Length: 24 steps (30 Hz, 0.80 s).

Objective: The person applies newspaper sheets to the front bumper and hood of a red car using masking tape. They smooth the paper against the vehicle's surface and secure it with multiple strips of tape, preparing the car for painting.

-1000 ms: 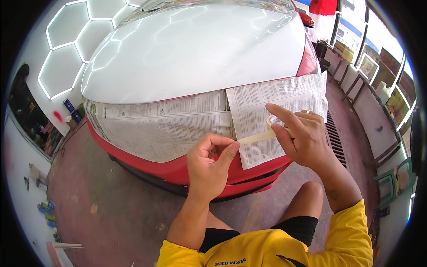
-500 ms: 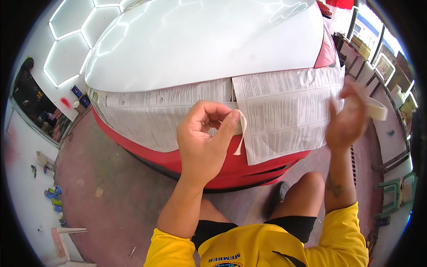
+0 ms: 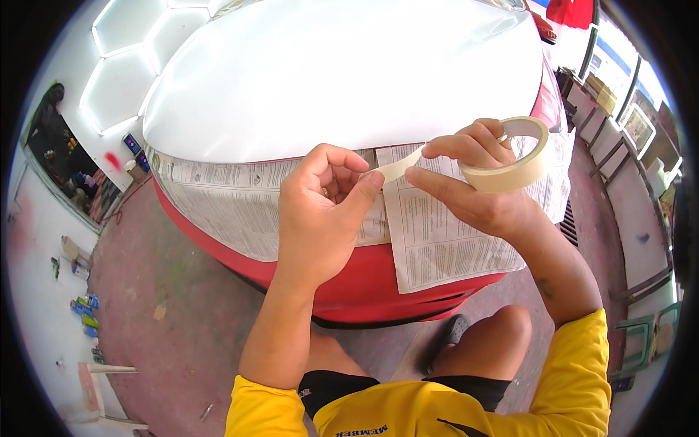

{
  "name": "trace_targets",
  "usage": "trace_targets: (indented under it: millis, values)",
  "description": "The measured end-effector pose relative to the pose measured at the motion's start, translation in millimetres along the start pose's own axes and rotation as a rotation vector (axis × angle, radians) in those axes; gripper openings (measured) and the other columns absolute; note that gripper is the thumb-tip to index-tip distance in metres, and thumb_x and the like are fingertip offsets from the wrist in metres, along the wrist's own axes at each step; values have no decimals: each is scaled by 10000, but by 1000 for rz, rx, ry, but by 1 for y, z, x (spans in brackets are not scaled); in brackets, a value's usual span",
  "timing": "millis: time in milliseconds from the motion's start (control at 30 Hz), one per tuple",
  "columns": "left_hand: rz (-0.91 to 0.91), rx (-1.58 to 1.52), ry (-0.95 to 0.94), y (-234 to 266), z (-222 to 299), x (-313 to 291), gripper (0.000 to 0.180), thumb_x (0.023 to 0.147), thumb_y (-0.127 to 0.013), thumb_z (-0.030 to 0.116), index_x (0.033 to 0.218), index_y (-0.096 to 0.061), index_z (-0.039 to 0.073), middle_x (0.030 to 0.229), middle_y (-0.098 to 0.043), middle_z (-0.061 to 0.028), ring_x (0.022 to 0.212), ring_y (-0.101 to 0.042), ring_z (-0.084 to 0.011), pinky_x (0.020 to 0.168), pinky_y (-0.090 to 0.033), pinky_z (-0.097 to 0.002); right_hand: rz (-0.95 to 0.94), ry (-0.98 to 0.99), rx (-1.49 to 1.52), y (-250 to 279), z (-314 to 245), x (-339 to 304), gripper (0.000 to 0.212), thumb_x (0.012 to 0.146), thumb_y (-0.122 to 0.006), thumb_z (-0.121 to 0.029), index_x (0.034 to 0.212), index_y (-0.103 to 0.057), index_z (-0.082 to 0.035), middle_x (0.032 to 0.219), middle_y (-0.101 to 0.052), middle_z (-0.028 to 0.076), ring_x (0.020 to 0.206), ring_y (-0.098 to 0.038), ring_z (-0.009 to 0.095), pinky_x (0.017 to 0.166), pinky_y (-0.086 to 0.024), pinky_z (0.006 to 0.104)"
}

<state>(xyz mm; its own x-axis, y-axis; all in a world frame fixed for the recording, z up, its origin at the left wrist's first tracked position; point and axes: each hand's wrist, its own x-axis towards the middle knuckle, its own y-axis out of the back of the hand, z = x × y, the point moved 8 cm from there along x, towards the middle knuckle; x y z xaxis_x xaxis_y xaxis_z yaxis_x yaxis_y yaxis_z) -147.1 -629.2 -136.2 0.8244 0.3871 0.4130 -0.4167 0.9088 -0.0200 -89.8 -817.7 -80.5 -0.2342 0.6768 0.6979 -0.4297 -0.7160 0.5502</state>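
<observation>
My left hand (image 3: 317,215) pinches one end of a short strip of cream masking tape (image 3: 398,169) between thumb and fingers. At the strip's other end are the thumb and index finger of my right hand (image 3: 488,197). A masking tape roll (image 3: 530,171) hangs on that hand, with fingers through its ring. Both hands are raised in front of newspaper sheets (image 3: 455,244) that cover part of a car. Above the paper is a white panel (image 3: 313,87); below it shows a red bumper (image 3: 349,284). One sheet overlaps another near the middle.
A green plastic chair (image 3: 641,339) stands at the right beside a low wall. Cans (image 3: 87,313) line the left wall, near a pale stool (image 3: 109,370). My bent knee (image 3: 502,328) is close below the bumper. A floor grate (image 3: 569,226) lies to the right.
My right hand has come in leftward with the tape roll, up to the strip. The strip, which hung folded from my left hand, now stretches between both hands.
</observation>
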Motion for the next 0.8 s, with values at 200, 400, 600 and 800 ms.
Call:
trace_targets:
  millis: [200,400,600,800]
  values:
    - [-83,-15,-1,-8,7,9,173,1016,-822,41,1088,-665,27,903,-736,-22,819,-653,-64,715,-502,-229,68,7,-53,3,19,7,333,768,-833,-201,1098,-858,-244,1142,-706,-7,983,-659,229,885,-521,439]
    - [-67,112,-50,2,13,13,161,1016,-821,55,1081,-675,32,886,-725,-17,803,-650,-63,685,-488,-221,89,71,83,2,23,2,244,736,-858,-178,979,-830,-169,1052,-696,12,944,-665,242,820,-529,416]
    - [-83,141,-35,0,6,13,130,1051,-787,101,1123,-691,52,915,-709,-15,775,-685,-73,582,-427,-224,77,94,91,0,26,1,244,723,-864,-162,965,-828,-164,1029,-685,13,910,-661,232,816,-536,413]
    - [-153,151,-72,4,8,13,133,1082,-747,135,1165,-684,53,928,-697,-12,777,-706,-80,569,-412,-215,116,75,46,-1,27,7,220,746,-867,-166,963,-834,-175,1004,-671,-2,905,-662,226,814,-532,414]
